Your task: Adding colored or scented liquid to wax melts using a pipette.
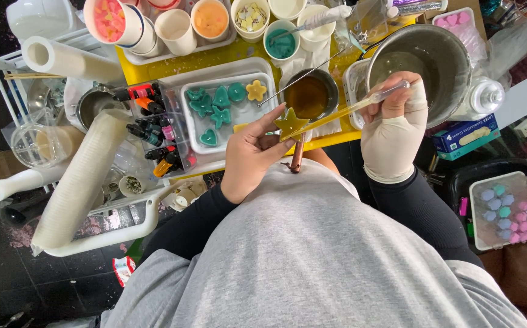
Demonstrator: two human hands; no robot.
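Far out at my nine o'clock a long stack of white cups [81, 176] lies on its side in a white tray [102, 238], crowding that edge. Next to it, toward ten o'clock, stands a rack of small dye bottles [151, 127]; I count about eight, though some overlap. Beyond them at eleven o'clock a white mould tray [230, 111] holds six teal pieces and one yellow flower [255, 90].

My bare left hand [252, 152] is curled just over my lap edge, fingertips pinched on a mustard-yellow star piece [290, 124], which sits at twelve o'clock, close to my chest and above the near table edge. Just past it at twelve is a small metal pot of brown liquid [309, 96].

My gloved right hand [394, 130], at one o'clock, is closed around a clear pipette [360, 104] filled with yellow liquid, its tip touching the star. Behind that hand stands one large steel bucket [428, 61], almost touching my knuckles, so there is little room there.

Along the far edge I count roughly nine paper cups [175, 30]. At two o'clock lies a blue box of gloves [461, 138]; at three o'clock, well apart, a clear box of pastel pieces [503, 209]. The only open room is over my grey shirt.
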